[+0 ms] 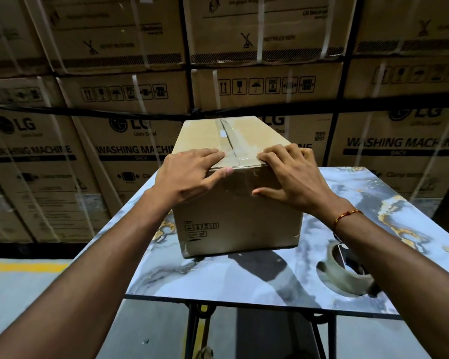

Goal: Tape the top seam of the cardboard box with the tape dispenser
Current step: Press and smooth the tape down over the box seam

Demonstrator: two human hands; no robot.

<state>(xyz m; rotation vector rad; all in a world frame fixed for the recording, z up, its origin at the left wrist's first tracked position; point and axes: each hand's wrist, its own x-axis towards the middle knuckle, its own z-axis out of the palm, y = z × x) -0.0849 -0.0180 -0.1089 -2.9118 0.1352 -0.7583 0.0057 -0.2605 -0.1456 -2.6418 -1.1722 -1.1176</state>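
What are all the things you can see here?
Box: one, brown, standing on the table, middle of the view.
Clear tape: one strip, shiny, along the box's top seam.
Tape dispenser: one, with a pale roll, on the table near the right forearm.
Table: one, blue-grey marble look with gold streaks, black legs.
Big boxes: many, brown with black print, stacked behind the table.
Floor line: one, yellow, low on the left.
Bracelet: one, red and gold, on the right wrist.
Left hand: flat on the box's near top edge.
Right hand: flat on the box's near top edge.
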